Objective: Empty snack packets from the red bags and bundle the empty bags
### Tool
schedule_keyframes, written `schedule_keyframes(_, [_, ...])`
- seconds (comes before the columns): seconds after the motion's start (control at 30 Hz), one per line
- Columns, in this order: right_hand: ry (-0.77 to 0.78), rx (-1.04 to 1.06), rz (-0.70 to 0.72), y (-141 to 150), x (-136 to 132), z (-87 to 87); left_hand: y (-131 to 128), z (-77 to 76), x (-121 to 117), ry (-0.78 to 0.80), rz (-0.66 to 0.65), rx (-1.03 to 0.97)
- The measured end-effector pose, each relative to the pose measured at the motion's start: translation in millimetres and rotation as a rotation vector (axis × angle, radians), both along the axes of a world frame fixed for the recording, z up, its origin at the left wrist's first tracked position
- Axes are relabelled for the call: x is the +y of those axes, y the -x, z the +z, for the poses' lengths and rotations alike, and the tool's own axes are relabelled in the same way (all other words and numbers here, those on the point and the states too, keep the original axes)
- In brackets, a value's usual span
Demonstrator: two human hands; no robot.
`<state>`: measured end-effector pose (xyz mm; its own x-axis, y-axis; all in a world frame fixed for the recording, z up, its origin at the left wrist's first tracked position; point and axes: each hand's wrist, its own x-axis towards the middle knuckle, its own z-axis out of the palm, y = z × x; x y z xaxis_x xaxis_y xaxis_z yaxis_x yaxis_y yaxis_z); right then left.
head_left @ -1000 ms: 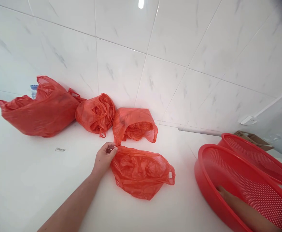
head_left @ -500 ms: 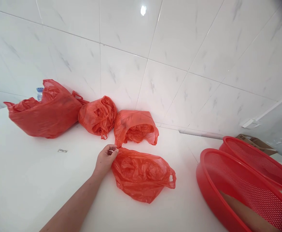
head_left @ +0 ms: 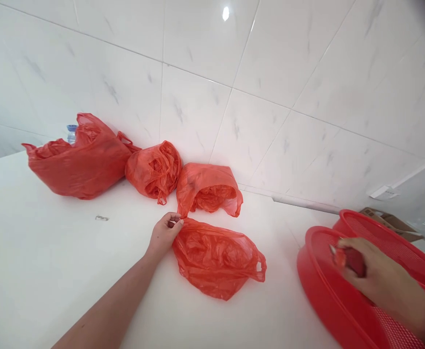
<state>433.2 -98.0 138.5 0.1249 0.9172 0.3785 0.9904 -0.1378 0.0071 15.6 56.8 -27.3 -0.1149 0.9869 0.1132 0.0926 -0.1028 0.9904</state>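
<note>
My left hand (head_left: 164, 236) pinches the left corner of a thin red plastic bag (head_left: 221, 261) lying on the white table. The bag's mouth gapes to the upper right, and a handle loop lies at its right end. Over the rim of a red mesh basket (head_left: 309, 271) on the right, my right hand (head_left: 378, 278) is closed round a small dark red thing (head_left: 354, 261) with a brighter red and whitish end. Motion blur hides its kind. What the basket holds cannot be made out.
Along the tiled wall stand a large full red bag (head_left: 79, 169), a round bundled red bag (head_left: 152, 169) and another red bag (head_left: 208, 186). A bottle (head_left: 72, 134) shows behind the large one. At right are a second red basket (head_left: 387, 242) and a cardboard box (head_left: 394, 225).
My right hand has risen out of the near basket with the dark red thing in it. My left hand keeps its pinch on the bag. The view has shifted slightly.
</note>
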Motion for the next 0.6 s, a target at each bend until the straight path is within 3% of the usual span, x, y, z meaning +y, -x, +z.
schedule_keyframes(0.07, [0.105,0.096,0.164,49,11,1.9,0,-0.5,0,-0.006,-0.001,0.009])
schedule_keyframes(0.13, [0.264,0.095,0.371,101,28,-8.0,0,-1.3,1,-0.010,-0.002,0.001])
schedule_keyframes(0.23, [0.325,0.009,0.647,162,60,-37.2,1,-2.3,2,-0.018,0.001,-0.030])
schedule_keyframes(0.3, [0.343,-0.079,0.700,187,78,-58.5,1,-2.2,2,-0.024,0.002,-0.045])
schedule_keyframes(0.43, [0.424,-0.071,0.731,209,95,-81.4,1,-1.3,2,-0.025,0.001,-0.041])
schedule_keyframes(0.53, [0.419,0.063,0.720,204,87,-72.3,1,-2.0,3,-0.031,-0.006,-0.045])
schedule_keyframes(0.6, [0.364,0.147,0.640,185,74,-57.4,0,-2.9,4,-0.025,-0.004,-0.047])
